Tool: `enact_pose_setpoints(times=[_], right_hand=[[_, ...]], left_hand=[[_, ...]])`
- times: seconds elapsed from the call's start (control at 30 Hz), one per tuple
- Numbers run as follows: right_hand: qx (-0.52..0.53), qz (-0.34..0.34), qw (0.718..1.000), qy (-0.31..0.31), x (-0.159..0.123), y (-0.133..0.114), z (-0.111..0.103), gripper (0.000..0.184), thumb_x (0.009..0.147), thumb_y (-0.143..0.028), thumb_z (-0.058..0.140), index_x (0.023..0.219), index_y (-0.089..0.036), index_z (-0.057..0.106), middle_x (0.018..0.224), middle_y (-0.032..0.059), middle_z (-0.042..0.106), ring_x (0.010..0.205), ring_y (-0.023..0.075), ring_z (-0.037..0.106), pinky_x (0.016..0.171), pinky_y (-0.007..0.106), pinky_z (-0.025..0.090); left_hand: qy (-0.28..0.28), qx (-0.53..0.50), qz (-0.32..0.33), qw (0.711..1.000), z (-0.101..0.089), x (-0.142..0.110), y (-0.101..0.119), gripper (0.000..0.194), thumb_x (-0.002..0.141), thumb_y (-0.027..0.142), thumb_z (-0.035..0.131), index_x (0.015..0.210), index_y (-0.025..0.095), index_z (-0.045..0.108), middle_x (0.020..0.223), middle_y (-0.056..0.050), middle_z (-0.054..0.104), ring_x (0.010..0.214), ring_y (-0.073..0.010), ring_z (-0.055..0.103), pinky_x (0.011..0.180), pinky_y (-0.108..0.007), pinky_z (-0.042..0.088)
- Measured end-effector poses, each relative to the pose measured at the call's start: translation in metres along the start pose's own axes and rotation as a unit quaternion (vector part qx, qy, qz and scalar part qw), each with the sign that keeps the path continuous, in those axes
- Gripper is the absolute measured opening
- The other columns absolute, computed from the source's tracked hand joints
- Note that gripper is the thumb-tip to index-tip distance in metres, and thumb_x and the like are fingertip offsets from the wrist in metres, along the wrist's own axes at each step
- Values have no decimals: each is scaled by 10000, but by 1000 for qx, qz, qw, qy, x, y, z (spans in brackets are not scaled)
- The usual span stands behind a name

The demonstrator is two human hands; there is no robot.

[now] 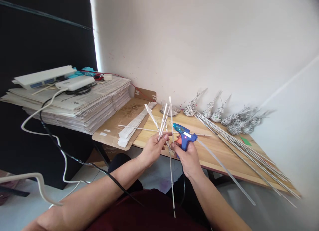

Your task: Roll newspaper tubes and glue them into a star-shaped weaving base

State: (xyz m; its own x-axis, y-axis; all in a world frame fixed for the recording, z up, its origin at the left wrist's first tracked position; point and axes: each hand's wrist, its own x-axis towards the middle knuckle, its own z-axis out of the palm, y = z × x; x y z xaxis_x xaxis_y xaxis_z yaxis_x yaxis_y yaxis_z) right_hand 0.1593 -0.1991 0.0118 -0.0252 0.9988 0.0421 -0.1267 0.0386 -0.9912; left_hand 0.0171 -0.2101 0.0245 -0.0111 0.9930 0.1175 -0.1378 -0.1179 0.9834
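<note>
My left hand [152, 148] is closed around several thin rolled paper sticks [164, 119] that fan upward, with one long stick hanging down past my lap. My right hand [188, 156] grips a blue glue gun [183, 134] with a lit red light. Its nozzle points left at the sticks, close to where they cross. A long clear glue stick [224, 168] trails out of the gun's back toward the lower right. Both hands hover over the near edge of the wooden table [219, 151].
A tall stack of newspapers [82, 105] with power strips and cables sits at the left. Cut paper strips [132, 126] lie on cardboard. Several woven paper figures [231, 119] line the wall, and a bundle of long rolled sticks [246, 151] lies on the right of the table.
</note>
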Motion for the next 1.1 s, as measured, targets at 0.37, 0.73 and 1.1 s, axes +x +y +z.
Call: enact_pose_setpoints(times=[0.37,0.73,1.1], right_hand=[[70,83,993,50,22,-2,-24,444,636,-420,809,917,-191,553,814,40,692,691,184,669,463,222,431],[-78,102,991,-36,21,-3,-55,447,765,-592,641,949,-188,579,673,-7,606,470,94,505,349,181,306],[-281,35,958,-43,58,6,-43,504,794,-663,526,847,-171,621,561,-9,551,468,123,504,461,240,400]], left_hand=[[32,-33,20,999,-27,24,-14,380,793,435,669,979,104,686,835,-85,707,812,-185,682,808,-334,551],[38,22,37,998,-35,76,-33,261,786,313,666,945,109,699,833,-85,719,827,-183,690,849,-351,549],[112,-40,12,993,-39,101,-66,291,731,374,706,885,127,694,845,-67,698,766,-174,678,752,-330,564]])
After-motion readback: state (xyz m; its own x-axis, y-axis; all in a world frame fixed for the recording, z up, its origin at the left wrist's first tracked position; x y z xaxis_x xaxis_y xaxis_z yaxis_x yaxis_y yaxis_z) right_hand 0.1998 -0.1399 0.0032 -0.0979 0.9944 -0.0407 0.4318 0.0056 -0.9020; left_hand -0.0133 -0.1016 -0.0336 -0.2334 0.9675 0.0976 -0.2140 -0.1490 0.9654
